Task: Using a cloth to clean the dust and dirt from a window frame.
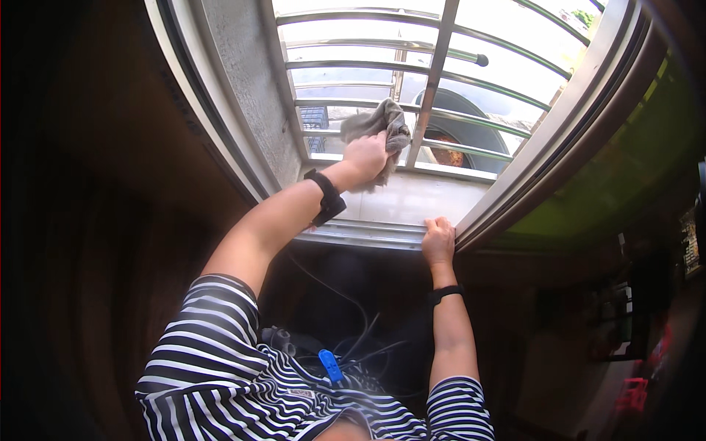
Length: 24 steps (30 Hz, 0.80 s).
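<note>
Holding a crumpled grey cloth (397, 131), the left hand (365, 157) is stretched forward over the sill (437, 197) to the metal bars (353, 65) of a window. Its fingers are closed around the cloth, which stands out above the fist and hangs down below it. Bunching it like this probably gives a thicker pad and a firmer hold. The cloth lies in front of the lower bars, left of the upright bar (432, 77); whether it presses on the metal, I cannot tell from this angle.

The right hand (439, 239) rests at the near edge of the sill, on the window track (368, 234), close to the right side of the frame. Its fingers are bent over the track and hold no loose thing that I can see. I judge that it is placed there to support the body, because the other arm is extended far.

Behind the bars stand a dark round tub (450, 98) and a blue crate (315, 121), both outside. A blue clip (331, 366) is near the striped shirt (213, 316).
</note>
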Available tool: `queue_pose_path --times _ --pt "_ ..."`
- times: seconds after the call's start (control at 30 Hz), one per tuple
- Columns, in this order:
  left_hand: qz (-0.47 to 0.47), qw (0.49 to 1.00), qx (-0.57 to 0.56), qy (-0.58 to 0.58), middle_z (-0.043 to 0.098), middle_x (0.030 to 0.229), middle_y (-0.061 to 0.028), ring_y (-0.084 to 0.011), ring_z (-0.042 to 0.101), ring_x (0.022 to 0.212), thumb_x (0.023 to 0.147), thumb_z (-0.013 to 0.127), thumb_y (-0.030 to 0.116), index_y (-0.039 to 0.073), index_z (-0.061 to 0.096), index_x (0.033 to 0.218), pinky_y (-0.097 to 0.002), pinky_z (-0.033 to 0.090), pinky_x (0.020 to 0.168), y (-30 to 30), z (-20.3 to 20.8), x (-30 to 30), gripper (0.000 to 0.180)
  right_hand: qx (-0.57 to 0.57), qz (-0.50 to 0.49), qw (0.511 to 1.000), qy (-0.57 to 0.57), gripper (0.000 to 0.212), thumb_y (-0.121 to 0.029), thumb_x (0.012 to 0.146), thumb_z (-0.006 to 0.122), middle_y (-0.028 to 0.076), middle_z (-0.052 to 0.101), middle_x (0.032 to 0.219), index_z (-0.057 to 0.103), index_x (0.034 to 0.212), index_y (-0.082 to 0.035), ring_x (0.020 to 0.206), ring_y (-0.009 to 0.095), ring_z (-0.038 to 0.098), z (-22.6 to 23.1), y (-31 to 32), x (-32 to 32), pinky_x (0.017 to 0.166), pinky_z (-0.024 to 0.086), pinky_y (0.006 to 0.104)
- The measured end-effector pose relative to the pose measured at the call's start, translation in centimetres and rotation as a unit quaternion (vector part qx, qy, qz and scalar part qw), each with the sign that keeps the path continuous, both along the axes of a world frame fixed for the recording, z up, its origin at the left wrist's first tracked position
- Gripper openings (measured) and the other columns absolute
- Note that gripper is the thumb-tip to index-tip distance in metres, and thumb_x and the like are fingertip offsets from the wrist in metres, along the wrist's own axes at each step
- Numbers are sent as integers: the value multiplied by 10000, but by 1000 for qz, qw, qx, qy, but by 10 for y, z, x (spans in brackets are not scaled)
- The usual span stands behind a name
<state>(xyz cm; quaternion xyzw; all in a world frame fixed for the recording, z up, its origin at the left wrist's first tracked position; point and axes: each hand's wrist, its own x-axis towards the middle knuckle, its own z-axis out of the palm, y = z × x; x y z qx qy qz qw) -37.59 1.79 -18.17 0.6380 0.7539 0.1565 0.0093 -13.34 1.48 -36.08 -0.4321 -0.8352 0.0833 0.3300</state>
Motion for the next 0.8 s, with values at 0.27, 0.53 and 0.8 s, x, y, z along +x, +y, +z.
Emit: queue_pose_path --times 0.27,0.53,0.8 --pt "88 885 -29 -455 635 1015 -288 -404 614 996 940 509 331 -19 587 1130 -429 487 847 41 -25 36 406 51 -18 997 -50 135 -62 790 520 114 570 864 653 811 -55 887 301 565 -21 7 -1 813 442 411" --pt "-19 932 343 -115 614 1012 -116 -354 626 885 807 627 127 122 520 1044 -440 498 740 60 52 68 261 7 15 1000 15 106 -50 777 522 118 568 857 626 798 -55 866 312 568 4 2 -3 807 443 417" --pt "-67 852 519 11 553 975 -104 -319 569 951 790 644 103 115 592 1005 -413 473 815 120 166 48 221 13 18 1000 11 130 -48 773 521 118 561 865 638 829 -57 876 304 569 0 0 -5 816 443 417"
